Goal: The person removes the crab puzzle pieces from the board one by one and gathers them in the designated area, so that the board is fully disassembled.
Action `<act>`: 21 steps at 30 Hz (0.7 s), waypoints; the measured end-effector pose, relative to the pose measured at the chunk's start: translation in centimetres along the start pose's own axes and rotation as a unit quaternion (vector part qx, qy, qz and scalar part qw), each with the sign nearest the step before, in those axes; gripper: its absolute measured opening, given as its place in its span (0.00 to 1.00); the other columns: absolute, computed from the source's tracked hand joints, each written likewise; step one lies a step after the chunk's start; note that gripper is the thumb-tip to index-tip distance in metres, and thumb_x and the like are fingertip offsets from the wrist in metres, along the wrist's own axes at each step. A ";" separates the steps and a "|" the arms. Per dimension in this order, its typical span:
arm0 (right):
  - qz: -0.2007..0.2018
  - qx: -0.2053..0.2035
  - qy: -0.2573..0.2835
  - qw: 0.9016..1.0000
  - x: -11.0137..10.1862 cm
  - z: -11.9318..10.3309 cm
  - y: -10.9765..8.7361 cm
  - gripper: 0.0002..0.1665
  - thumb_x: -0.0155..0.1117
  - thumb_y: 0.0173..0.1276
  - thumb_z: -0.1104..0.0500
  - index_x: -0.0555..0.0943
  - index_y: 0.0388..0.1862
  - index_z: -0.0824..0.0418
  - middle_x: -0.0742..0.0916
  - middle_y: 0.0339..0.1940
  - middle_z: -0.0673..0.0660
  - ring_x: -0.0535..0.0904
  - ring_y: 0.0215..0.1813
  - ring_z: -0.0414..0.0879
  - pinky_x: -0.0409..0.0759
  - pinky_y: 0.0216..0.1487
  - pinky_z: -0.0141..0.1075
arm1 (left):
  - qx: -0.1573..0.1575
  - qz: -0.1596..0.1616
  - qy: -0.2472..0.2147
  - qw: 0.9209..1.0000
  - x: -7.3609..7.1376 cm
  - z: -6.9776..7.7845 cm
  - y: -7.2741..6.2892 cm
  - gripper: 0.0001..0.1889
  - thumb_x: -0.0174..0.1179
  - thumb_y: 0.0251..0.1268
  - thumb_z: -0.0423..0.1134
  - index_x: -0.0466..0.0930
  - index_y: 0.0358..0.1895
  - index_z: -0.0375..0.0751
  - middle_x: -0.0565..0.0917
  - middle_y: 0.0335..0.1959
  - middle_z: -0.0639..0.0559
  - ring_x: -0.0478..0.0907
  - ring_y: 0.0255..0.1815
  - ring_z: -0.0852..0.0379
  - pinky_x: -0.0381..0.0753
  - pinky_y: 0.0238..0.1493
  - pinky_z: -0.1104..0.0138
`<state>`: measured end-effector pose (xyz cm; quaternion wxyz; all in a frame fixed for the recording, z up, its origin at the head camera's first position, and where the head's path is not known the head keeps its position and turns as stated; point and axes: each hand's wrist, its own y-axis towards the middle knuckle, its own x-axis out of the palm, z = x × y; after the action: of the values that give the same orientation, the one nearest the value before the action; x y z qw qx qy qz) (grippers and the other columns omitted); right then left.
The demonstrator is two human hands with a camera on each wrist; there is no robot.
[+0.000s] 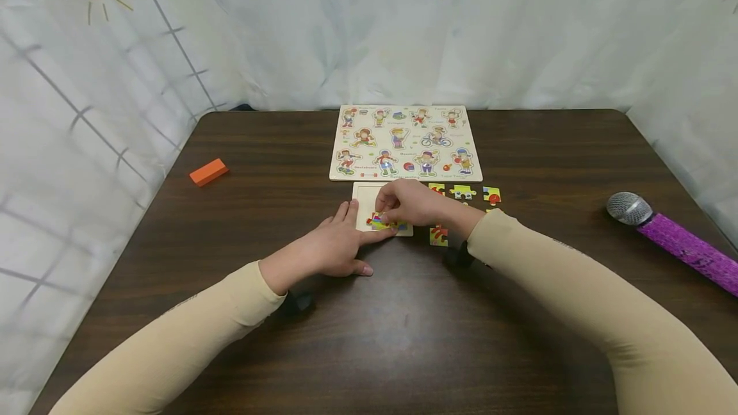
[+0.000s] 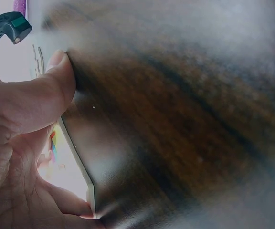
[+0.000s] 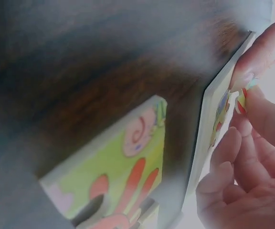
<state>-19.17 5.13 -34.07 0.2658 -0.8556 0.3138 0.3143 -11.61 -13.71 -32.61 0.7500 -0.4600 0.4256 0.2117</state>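
A small wooden puzzle tray (image 1: 362,197) lies in front of me, with colourful jigsaw pieces (image 1: 377,225) along its near side. My left hand (image 1: 337,245) is spread over the tray's near left corner, fingers extended; one fingertip reaches the pieces at the near edge. From the left wrist view, that hand (image 2: 18,143) lies along the tray's rim (image 2: 80,162). My right hand (image 1: 412,202) is over the tray. Between its thumb and finger it pinches a jigsaw piece (image 3: 242,101), mostly hidden by the fingers.
Loose jigsaw pieces (image 1: 439,236) lie right of the tray, some under the right forearm. Behind stands a pale picture board (image 1: 406,143) with sports figures. An orange block (image 1: 209,172) is at the left, a purple microphone (image 1: 686,242) at the right. White curtains (image 1: 369,37) hang behind the table.
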 end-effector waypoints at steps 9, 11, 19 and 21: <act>0.035 0.015 0.036 0.999 -0.8 0.4 -1.1 0.05 0.67 0.73 0.59 0.86 0.42 0.60 0.88 0.34 0.53 0.80 0.35 0.43 0.77 0.40 0.35 | -0.008 0.001 -0.006 1.000 0.1 0.0 0.1 0.41 0.66 0.68 0.57 0.54 0.80 0.74 0.36 0.81 0.22 0.36 0.83 0.26 0.57 0.76 0.37; 0.042 0.018 0.050 0.998 -1.2 0.7 -2.0 0.05 0.67 0.73 0.60 0.85 0.43 0.61 0.89 0.35 0.54 0.84 0.35 0.42 0.78 0.39 0.35 | -0.009 0.004 -0.004 1.000 0.2 0.0 0.1 0.41 0.66 0.68 0.57 0.54 0.80 0.75 0.37 0.81 0.22 0.36 0.83 0.26 0.58 0.76 0.37; 0.107 0.028 0.032 0.993 -2.9 3.7 -6.6 0.08 0.70 0.70 0.59 0.88 0.45 0.61 0.90 0.32 0.54 0.84 0.33 0.49 0.78 0.35 0.38 | -0.012 0.008 -0.004 1.000 0.2 0.1 0.0 0.42 0.66 0.68 0.57 0.53 0.80 0.76 0.36 0.82 0.23 0.36 0.84 0.27 0.56 0.77 0.38; 0.117 0.043 0.023 0.992 -3.3 4.4 -7.6 0.10 0.72 0.69 0.59 0.88 0.47 0.61 0.91 0.33 0.54 0.83 0.32 0.47 0.79 0.34 0.37 | -0.013 0.008 -0.006 1.000 0.3 0.1 0.0 0.42 0.66 0.68 0.57 0.53 0.80 0.77 0.36 0.82 0.23 0.36 0.84 0.27 0.56 0.77 0.38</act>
<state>-17.43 14.24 -32.72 0.2562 -0.8079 0.4311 0.3096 -11.40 -13.61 -32.83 0.7446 -0.4649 0.4224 0.2259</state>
